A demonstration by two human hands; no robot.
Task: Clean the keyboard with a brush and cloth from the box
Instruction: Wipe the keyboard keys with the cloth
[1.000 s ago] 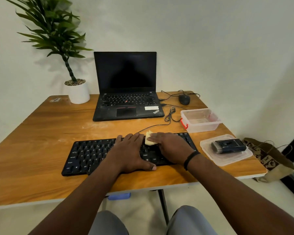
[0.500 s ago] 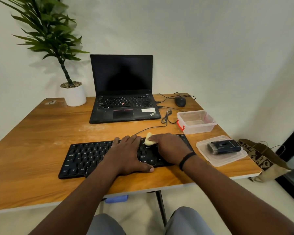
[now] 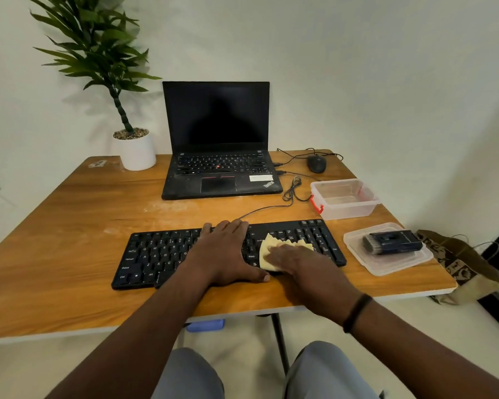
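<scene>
A black keyboard (image 3: 156, 254) lies across the front of the wooden table (image 3: 69, 226). My left hand (image 3: 225, 251) rests flat on its middle, fingers straight, thumb at the front edge. My right hand (image 3: 294, 260) presses a yellow cloth (image 3: 268, 249) flat onto the right part of the keys; the cloth's zigzag edge sticks out beyond my fingers. The dark brush (image 3: 392, 243) lies on the clear box lid (image 3: 386, 266) to the right of the keyboard. The clear box (image 3: 344, 198) with red clips stands open behind it.
A black laptop (image 3: 219, 168) stands open at the back, with a potted plant (image 3: 134, 151) to its left and a mouse (image 3: 317, 163) with trailing cables to its right. A brown paper bag (image 3: 458, 269) sits on the floor past the table's right edge.
My right hand has slid the cloth from the keyboard's back row toward the front and right, and the cloth now lies spread out. My left hand stays on the keyboard.
</scene>
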